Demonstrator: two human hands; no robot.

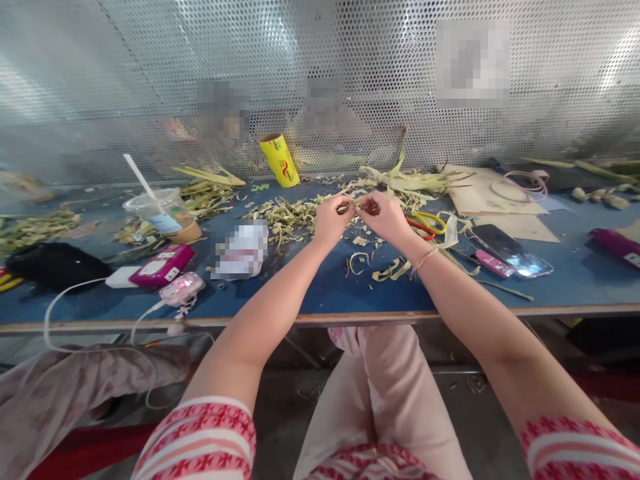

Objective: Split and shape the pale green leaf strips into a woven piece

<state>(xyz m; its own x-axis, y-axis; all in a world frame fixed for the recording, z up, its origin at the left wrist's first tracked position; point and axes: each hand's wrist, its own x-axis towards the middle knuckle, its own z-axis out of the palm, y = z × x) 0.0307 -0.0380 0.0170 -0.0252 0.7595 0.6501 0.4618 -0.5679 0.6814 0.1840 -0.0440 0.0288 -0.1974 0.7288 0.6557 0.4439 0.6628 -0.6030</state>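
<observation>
My left hand (332, 219) and my right hand (384, 215) meet over the table, fingertips almost touching. Both are closed in a pinch around something small and greenish between them, too tiny to make out. Beneath and behind them spreads a heap of pale green plant scraps (290, 217), curled and shredded. Longer dry leaves (420, 181) lie just past my right hand. Beside my right wrist is a pair of scissors (430, 225) with red and yellow handles, partly hidden. Loose peelings (393, 270) are scattered on the blue tabletop (320, 293) nearer to me.
A yellow cardboard tube (280, 160) stands tilted near the perforated metal panel (350, 60). Left are a plastic cup (167, 217) with straw, a purple power adapter (163, 265) and cables. Right are a phone (510, 250) and brown paper (480, 190). Another person's leg (90, 380) shows at lower left.
</observation>
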